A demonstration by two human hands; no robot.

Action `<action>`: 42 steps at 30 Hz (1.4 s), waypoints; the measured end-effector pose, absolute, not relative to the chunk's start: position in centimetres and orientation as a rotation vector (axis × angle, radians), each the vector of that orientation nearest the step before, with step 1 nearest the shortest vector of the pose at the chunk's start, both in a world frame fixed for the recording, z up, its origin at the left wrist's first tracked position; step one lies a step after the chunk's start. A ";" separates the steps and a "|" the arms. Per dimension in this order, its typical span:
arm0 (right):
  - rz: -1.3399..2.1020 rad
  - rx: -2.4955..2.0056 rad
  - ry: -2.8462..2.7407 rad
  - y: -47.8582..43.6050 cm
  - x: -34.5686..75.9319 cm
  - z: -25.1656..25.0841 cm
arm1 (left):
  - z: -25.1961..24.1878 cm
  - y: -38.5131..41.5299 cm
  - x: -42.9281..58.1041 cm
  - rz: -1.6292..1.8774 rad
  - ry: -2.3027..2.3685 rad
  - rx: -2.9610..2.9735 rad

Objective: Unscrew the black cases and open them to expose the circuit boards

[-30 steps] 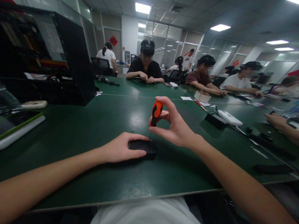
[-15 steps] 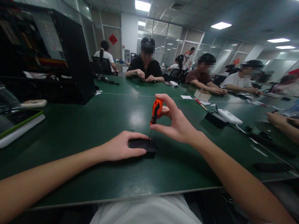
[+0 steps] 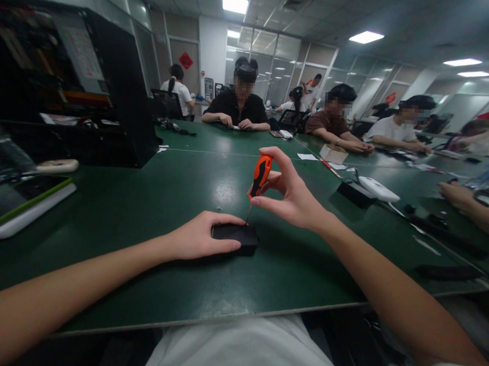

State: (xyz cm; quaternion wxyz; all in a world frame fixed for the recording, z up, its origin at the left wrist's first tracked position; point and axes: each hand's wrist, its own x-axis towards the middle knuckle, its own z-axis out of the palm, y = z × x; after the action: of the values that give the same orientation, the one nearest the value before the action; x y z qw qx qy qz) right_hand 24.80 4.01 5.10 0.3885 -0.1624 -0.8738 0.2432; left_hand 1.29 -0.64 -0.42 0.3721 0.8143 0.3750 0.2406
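Observation:
A small black box [image 3: 247, 239] lies on the green table [image 3: 173, 294] in front of me. My left hand [image 3: 203, 235] grips its left end, thumb along the near side and fingers along the far side. My right hand [image 3: 291, 196] holds an orange and black screwdriver [image 3: 262, 174] by its handle, between thumb and fingers. Its thin shaft points down, and the tip meets the box near its far right part. The handle leans a little to the right. Whether a screw sits under the tip is too small to tell.
An open black computer case [image 3: 118, 89] stands at the left, near a green-edged device [image 3: 25, 207]. To the right lie a black block [image 3: 355, 194], a white device [image 3: 378, 189] with a cable, and a small carton [image 3: 333, 154]. Several people sit around the table.
The screwdriver handle has tilted further to the right, and my right-hand fingers have shifted with it. My left hand and the box stay in about the same place.

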 end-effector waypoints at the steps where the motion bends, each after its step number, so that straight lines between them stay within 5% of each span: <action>1: 0.670 -0.394 -2.228 4.1 24.8 5.1 | -0.5 -0.6 1.3 0.620 0.958 2.087; 9: 0.492 -0.465 -2.211 3.7 24.8 5.0 | -0.4 -0.7 1.4 0.612 0.964 2.081; 15: 0.695 -0.370 -2.269 3.1 24.7 5.5 | -0.3 -0.5 1.0 0.597 0.924 2.118; 22: 0.424 -0.442 -2.241 3.6 24.9 5.0 | 0.0 -0.2 0.4 0.487 0.931 2.198; 33: 0.802 -0.386 -2.218 3.2 24.5 5.0 | 0.0 -0.9 1.1 0.574 0.999 2.184; 42: 0.770 -0.404 -2.035 2.3 23.2 3.9 | -0.2 -0.9 1.3 0.618 0.987 2.170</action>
State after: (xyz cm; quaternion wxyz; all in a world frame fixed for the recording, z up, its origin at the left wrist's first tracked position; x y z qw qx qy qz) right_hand 23.25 2.26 3.90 0.4476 -0.1632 -0.8223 0.3112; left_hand 1.28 -0.92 -0.21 0.3328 0.8309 0.3780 0.2367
